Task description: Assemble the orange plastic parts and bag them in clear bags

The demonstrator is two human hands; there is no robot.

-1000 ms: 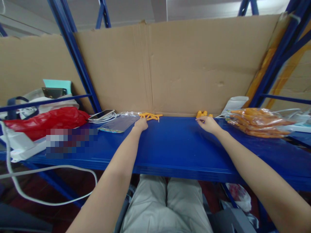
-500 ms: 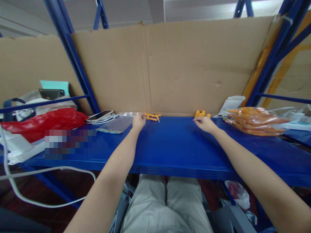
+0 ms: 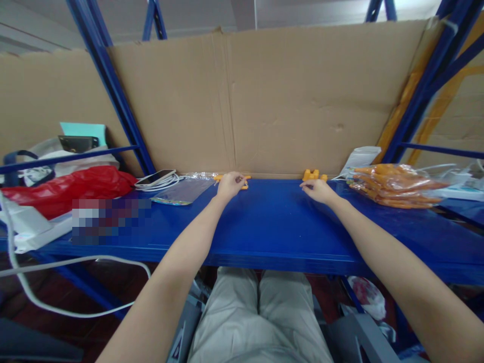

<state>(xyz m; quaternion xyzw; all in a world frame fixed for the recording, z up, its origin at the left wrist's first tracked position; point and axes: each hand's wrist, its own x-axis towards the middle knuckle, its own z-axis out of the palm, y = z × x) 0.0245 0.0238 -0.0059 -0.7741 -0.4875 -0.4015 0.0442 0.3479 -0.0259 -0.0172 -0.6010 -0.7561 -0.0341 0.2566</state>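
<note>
My left hand (image 3: pixel 230 184) reaches to the back of the blue shelf (image 3: pixel 272 227) and curls over small orange plastic pieces (image 3: pixel 245 178) lying against the cardboard wall. My right hand (image 3: pixel 318 190) rests further right on the shelf, fingers bent and pinched, just in front of a small heap of orange pieces (image 3: pixel 312 175). I cannot make out what its fingertips pinch. Both forearms stretch out over my lap.
A clear plastic bag (image 3: pixel 183 192), a phone (image 3: pixel 156 177) and white cable lie left of my left hand. A red bag (image 3: pixel 68 186) sits further left. A clear bag of orange parts (image 3: pixel 393 185) lies at the right. Cardboard (image 3: pixel 283 101) lines the back.
My left hand has slid right along the back edge and closed over the orange pieces. My right hand has hardly moved. The view has tilted slightly.
</note>
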